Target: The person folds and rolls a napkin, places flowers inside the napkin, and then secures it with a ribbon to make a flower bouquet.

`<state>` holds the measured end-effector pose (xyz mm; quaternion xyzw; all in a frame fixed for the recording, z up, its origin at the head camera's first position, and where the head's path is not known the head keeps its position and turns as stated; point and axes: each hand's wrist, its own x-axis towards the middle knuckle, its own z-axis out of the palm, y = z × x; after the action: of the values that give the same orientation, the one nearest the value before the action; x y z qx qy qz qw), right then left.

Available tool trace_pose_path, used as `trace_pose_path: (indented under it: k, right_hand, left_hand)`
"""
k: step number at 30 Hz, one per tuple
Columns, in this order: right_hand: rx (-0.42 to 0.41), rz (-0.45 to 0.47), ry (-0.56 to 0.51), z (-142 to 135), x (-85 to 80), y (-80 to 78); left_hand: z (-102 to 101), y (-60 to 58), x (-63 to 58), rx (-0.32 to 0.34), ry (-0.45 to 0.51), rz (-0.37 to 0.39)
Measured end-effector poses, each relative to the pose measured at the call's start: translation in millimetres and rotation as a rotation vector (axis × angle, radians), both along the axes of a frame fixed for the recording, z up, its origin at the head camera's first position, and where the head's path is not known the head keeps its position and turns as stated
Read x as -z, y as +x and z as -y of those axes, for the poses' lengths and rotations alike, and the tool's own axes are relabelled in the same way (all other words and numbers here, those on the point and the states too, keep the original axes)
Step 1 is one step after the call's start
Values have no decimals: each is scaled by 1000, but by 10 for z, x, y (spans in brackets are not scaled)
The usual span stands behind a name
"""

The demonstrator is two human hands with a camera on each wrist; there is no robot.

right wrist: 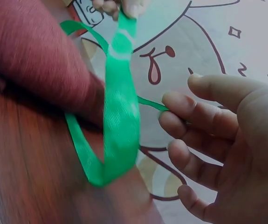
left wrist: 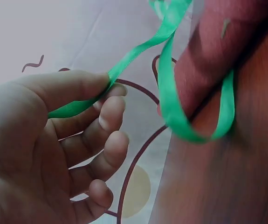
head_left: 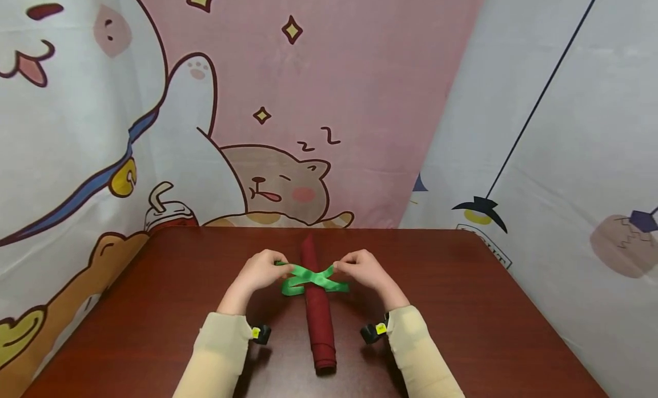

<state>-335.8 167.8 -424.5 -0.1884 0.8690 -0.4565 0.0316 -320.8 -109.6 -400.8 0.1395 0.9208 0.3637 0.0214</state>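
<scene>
A dark red rolled cloth [head_left: 320, 324] lies lengthwise on the table, its layered edge showing at the near end. Around its upper part passes a green ribbon [head_left: 316, 278], whose two ends cross over the top of the roll. My left hand [head_left: 259, 270] pinches one ribbon end between thumb and index finger, the other fingers loosely bent. On the other side, my right hand [head_left: 367, 270] holds the second end; in the right wrist view it runs between index and middle fingers, with the thumb apart. Loops of ribbon [right wrist: 120, 116] hang slack beside the roll.
The brown wooden table [head_left: 154, 329] reaches to a far edge close beyond the roll. Behind it hangs a cartoon-printed cloth [head_left: 360, 101]. A small dark wrist camera [head_left: 261, 334] sits on the left wrist, another [head_left: 372, 333] on the right.
</scene>
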Motion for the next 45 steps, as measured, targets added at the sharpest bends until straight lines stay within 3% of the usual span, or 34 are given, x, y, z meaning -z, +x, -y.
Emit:
trace_pose_path:
  k: [21, 35, 45]
  right_hand:
    - [94, -34, 88, -584, -110, -40]
    - [141, -6, 135, -989, 57, -69]
    - [161, 35, 147, -1095, 148, 7]
  left_hand:
    - [444, 37, -195, -47, -17, 16]
    - [718, 102, -57, -98, -65, 82]
    - [893, 128, -28, -118, -89, 106]
